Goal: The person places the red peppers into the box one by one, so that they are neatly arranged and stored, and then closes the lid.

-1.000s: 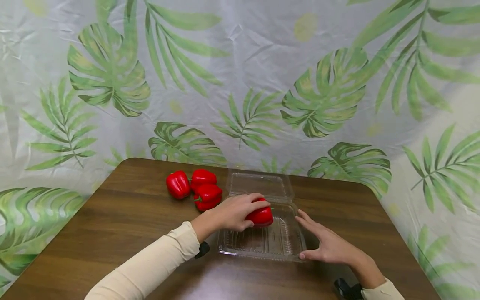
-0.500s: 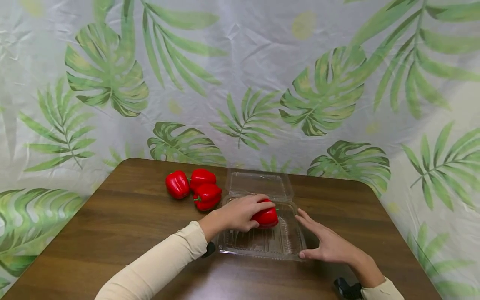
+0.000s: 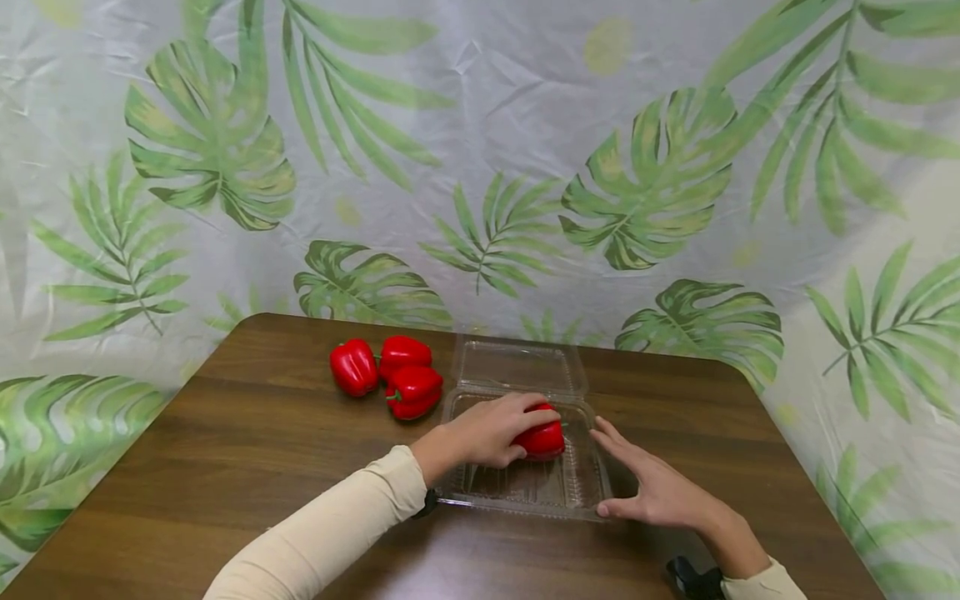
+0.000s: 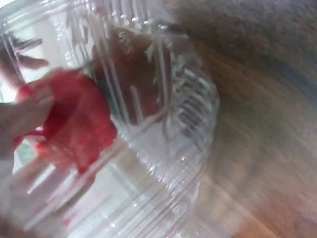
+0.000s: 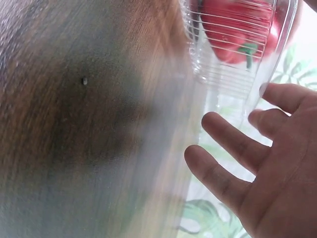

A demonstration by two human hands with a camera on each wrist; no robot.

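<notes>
My left hand (image 3: 491, 429) grips a red bell pepper (image 3: 546, 437) from above and behind, over the base of a clear plastic clamshell container (image 3: 517, 505). In the left wrist view the pepper (image 4: 81, 119) shows blurred through the ribbed plastic wall. Its green stem (image 5: 248, 48) shows through the container side in the right wrist view. At the container's right side is my right hand (image 3: 660, 487), fingers spread and fairly straight, thumb tip at the near right corner and fingertips by the rim. The container's lid (image 3: 517, 367) lies folded back behind the base.
Three more red bell peppers (image 3: 414, 392) sit grouped on the brown wooden table (image 3: 247, 433), left of the lid. A leaf-patterned cloth (image 3: 495, 125) hangs just behind the table's far edge. Dark wrist-worn devices (image 3: 693, 577) show near both sleeves.
My left hand has carried the red bell pepper a little to the right within the container. The right hand and the container stay in place.
</notes>
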